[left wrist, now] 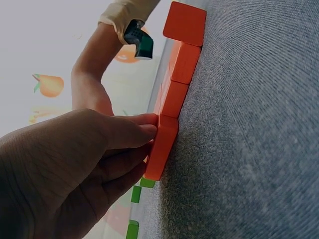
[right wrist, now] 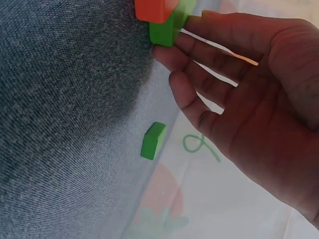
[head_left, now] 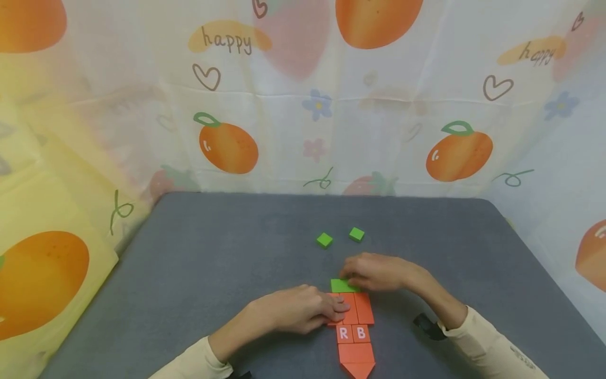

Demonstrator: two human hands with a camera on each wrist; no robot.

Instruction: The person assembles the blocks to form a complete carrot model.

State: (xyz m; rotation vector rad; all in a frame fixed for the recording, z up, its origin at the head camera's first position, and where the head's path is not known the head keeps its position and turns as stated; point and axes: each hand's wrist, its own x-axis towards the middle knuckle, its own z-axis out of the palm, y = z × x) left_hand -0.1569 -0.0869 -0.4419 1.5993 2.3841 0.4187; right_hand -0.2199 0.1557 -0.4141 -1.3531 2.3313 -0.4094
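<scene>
Flat orange blocks (head_left: 365, 308) lie together on the grey table, forming a rocket-like outline with a triangular block (head_left: 358, 369) at the near end. Two orange blocks carry white letters, R (head_left: 344, 333) and B (head_left: 361, 333). Across the far end sits a green block (head_left: 339, 286). My left hand (head_left: 300, 308) rests its fingers over the left orange blocks, while its thumb touches the side of an orange block (left wrist: 162, 149) in the left wrist view. Fingertips of my right hand (head_left: 379, 271) touch the green block's far right part, hiding some of it.
Beyond the hands, two small green blocks, one on the left (head_left: 324, 240) and one on the right (head_left: 357, 234), lie apart on the grey tabletop (head_left: 227, 237). A fruit-printed curtain (head_left: 284, 131) hangs along the table's back and sides. A dark device (head_left: 428, 326) is at the right wrist.
</scene>
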